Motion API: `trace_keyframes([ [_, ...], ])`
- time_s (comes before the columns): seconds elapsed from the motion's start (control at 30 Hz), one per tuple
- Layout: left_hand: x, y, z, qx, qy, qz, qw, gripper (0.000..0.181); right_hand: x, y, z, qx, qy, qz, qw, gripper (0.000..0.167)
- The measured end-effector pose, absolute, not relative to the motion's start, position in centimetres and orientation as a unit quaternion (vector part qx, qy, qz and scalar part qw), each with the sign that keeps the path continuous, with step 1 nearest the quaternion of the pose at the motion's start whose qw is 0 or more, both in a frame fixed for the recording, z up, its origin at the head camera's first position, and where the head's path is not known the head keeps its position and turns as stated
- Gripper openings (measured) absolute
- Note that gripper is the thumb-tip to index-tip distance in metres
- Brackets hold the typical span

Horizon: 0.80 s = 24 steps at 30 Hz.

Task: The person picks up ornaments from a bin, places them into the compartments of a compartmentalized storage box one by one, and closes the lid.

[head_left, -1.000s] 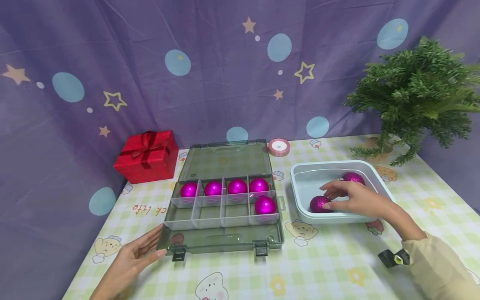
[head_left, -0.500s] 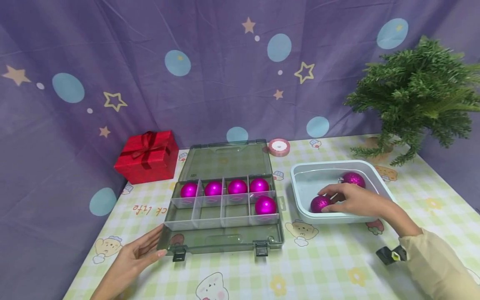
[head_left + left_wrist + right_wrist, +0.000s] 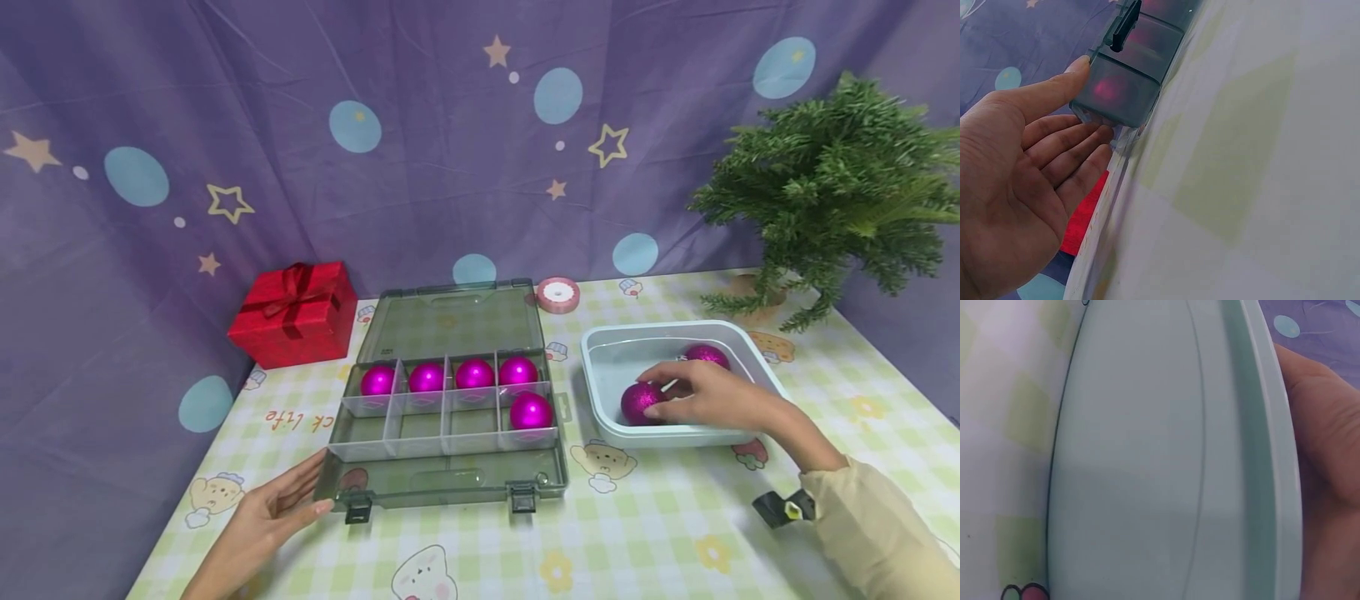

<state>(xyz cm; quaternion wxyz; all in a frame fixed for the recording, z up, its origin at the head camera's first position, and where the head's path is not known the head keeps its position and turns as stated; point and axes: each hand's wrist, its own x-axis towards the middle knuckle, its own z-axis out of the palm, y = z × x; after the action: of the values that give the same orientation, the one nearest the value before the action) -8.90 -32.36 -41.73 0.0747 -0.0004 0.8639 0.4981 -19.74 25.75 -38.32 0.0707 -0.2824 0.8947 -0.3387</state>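
With thumb and fingertips, my right hand [image 3: 708,398] pinches a magenta glitter Christmas ball [image 3: 639,403] inside the pale blue tub [image 3: 600,333]. A second glitter ball [image 3: 707,357] lies behind that hand, partly covered. At the left front corner of an open, smoky, divided storage box [image 3: 450,479], my left hand [image 3: 258,517] holds the corner between thumb and fingers. Shiny magenta balls [image 3: 474,375] fill the box's back row, and another shiny ball [image 3: 530,411] sits front right. In the right wrist view the tub wall hides the fingers and the ball.
A red gift box [image 3: 296,317] stands at the back left. Behind the storage box's raised lid [image 3: 453,321] lies a pink ribbon spool [image 3: 558,294]. A small artificial Christmas tree [image 3: 832,175] rises at the back right. Black latches [image 3: 522,498] jut from the storage box's front.
The glitter ball in my right hand has risen slightly within the tub, with the thumb now against its side. My left hand and the storage box have stayed put.
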Motion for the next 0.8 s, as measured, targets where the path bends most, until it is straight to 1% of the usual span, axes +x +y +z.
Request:
trace_keyframes([
  [0.2, -8.9, -32.4, -41.8, 0.002, 0.864, 0.498, 0.074, 0.074, -19.8, 25.9, -38.0, -0.273, 0.886, -0.370, 0.062, 0.040],
  [0.57, -8.9, -32.5, -41.8, 0.006, 0.868, 0.492, 0.072, 0.074, -20.0, 25.5, -37.5, -0.278, 0.873, -0.402, 0.010, 0.039],
  [0.8, -8.9, -32.5, -41.9, 0.005, 0.865, 0.497, 0.075, 0.074, -20.1, 25.0, -36.8, -0.268, 0.877, -0.398, 0.002, 0.040],
])
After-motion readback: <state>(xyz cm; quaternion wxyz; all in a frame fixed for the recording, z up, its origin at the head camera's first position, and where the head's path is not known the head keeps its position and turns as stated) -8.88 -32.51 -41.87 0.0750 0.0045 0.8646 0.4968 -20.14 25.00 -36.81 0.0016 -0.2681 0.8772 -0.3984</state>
